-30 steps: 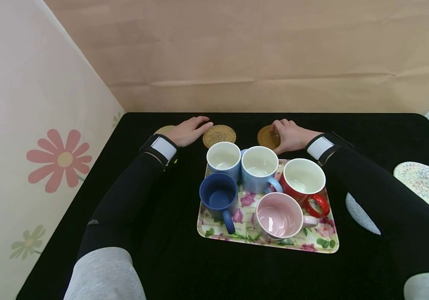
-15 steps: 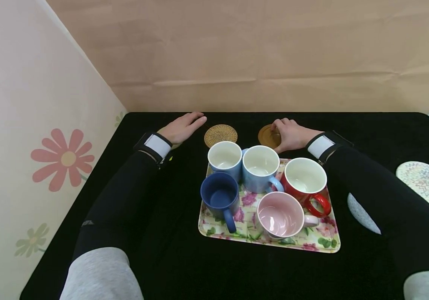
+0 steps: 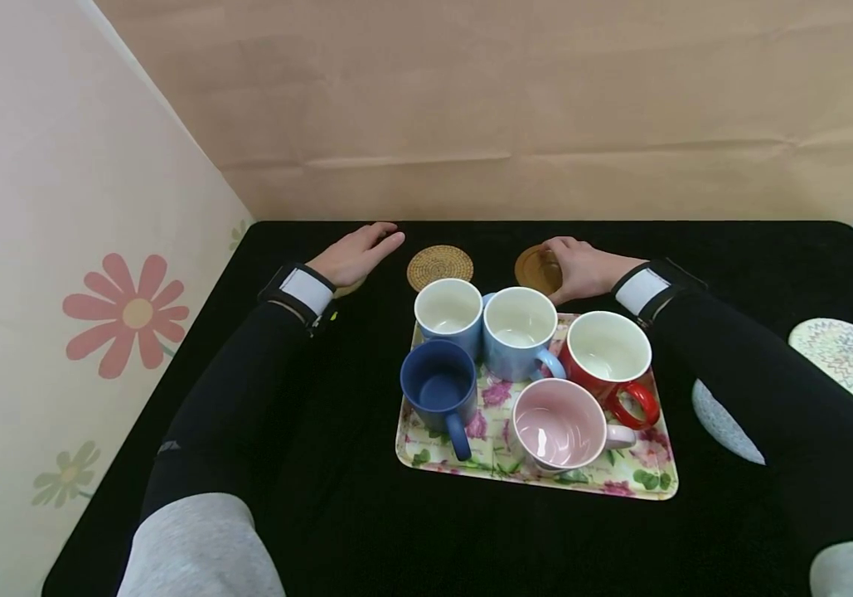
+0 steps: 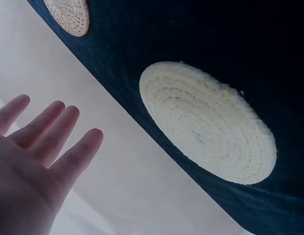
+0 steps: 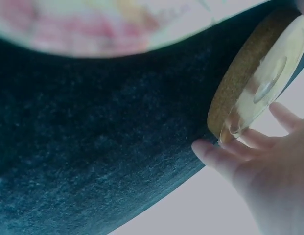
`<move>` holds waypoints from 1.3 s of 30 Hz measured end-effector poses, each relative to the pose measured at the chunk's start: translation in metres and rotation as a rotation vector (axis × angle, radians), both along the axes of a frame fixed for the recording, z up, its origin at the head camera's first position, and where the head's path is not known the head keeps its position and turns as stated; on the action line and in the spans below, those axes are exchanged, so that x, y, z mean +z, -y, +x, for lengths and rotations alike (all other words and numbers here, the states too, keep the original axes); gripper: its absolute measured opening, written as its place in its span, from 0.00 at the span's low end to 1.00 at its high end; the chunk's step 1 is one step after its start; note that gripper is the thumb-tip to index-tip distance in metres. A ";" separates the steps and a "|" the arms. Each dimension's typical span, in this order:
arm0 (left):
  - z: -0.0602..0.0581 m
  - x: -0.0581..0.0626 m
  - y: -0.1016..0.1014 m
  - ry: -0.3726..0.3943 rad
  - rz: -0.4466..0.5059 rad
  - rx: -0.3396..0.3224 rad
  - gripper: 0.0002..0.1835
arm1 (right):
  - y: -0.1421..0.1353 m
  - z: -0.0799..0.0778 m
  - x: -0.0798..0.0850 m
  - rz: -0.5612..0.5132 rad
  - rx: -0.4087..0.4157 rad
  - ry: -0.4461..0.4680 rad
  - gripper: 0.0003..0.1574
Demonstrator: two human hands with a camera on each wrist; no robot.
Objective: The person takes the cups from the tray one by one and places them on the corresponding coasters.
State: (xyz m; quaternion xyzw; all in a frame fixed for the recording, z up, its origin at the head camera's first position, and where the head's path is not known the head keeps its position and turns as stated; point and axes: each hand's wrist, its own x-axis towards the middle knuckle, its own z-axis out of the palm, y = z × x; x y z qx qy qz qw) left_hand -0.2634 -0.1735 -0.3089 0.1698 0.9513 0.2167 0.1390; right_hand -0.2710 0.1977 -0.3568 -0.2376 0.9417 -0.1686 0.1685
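My left hand (image 3: pixel 355 255) is held with fingers extended over the back left of the table, touching nothing. A cream woven coaster (image 4: pixel 205 122) lies below it, mostly hidden in the head view. Farther right lies a tan woven coaster (image 3: pixel 439 267). My right hand (image 3: pixel 590 267) spans a clear round dish (image 5: pixel 267 83) on a cork coaster (image 5: pixel 240 73), its fingers at the rim; the head view hides most of the dish. Nearer stands a floral tray (image 3: pixel 496 464) with a navy mug (image 3: pixel 437 377), light blue mugs (image 3: pixel 448 307), a red mug (image 3: pixel 583 377) and a pink mug (image 3: pixel 556 427).
A black cloth (image 3: pixel 322 497) covers the table. At the right lies a pale multicoloured mat (image 3: pixel 851 356). A grey round thing (image 3: pixel 724 423) shows partly from under the right sleeve. Brown paper (image 3: pixel 508 108) stands behind the table, and a flowered wall (image 3: pixel 128 315) at the left.
My left hand has moved left and slightly back, away from the tan woven coaster. The right hand stays at the cork coaster.
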 end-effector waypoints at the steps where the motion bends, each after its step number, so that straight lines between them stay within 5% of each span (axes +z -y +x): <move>1: 0.000 -0.001 0.000 0.001 -0.003 -0.001 0.41 | -0.001 0.001 0.000 -0.010 0.002 0.002 0.59; 9: 0.002 -0.002 -0.005 0.012 -0.020 -0.045 0.43 | -0.017 0.017 0.028 -0.042 -0.024 -0.020 0.66; 17: 0.006 0.025 -0.035 -0.013 0.009 -0.172 0.40 | -0.038 0.039 0.065 -0.052 -0.044 -0.072 0.58; 31: 0.028 0.049 -0.074 -0.037 -0.066 -0.343 0.41 | -0.085 0.089 0.070 -0.040 -0.143 -0.058 0.55; 39: 0.053 0.060 -0.094 -0.077 -0.129 -0.461 0.41 | -0.105 0.126 0.054 -0.083 -0.154 -0.092 0.50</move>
